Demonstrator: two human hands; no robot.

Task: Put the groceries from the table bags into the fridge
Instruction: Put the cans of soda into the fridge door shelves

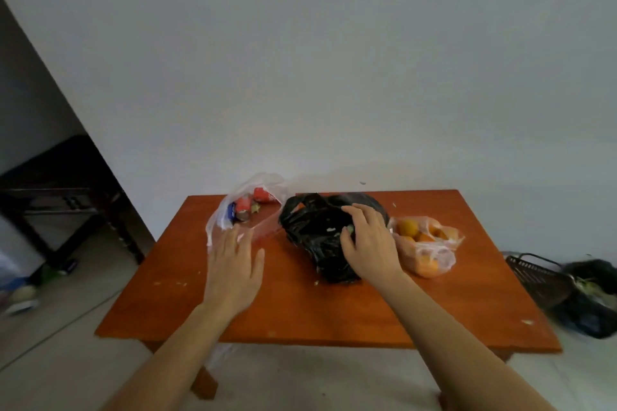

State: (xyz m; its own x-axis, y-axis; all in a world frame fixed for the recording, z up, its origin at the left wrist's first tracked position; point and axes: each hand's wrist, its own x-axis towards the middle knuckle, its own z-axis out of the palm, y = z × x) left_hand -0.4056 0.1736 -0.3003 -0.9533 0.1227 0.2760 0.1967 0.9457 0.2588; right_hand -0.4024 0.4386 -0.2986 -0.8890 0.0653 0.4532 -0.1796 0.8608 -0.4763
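Observation:
Three plastic bags lie on the orange wooden table [300, 310]. A clear bag [263, 185] at the back left holds red and blue cans [245, 203]. In the middle sits a crumpled black bag [314, 227]. A clear bag of oranges [424, 243] lies to its right. My left hand [233, 264] hovers flat with fingers apart, just in front of the can bag. My right hand [367, 240] rests on the black bag's right side, fingers curled over the plastic; something small and greenish shows at the fingertips. No fridge is in view.
A white wall stands right behind the table. On the floor to the right lie a dark plastic basket [537, 280] and a black bag of scraps [594, 304]. A dark wooden bench [66, 197] stands at the left, with bottles and small items [23, 294] on the floor.

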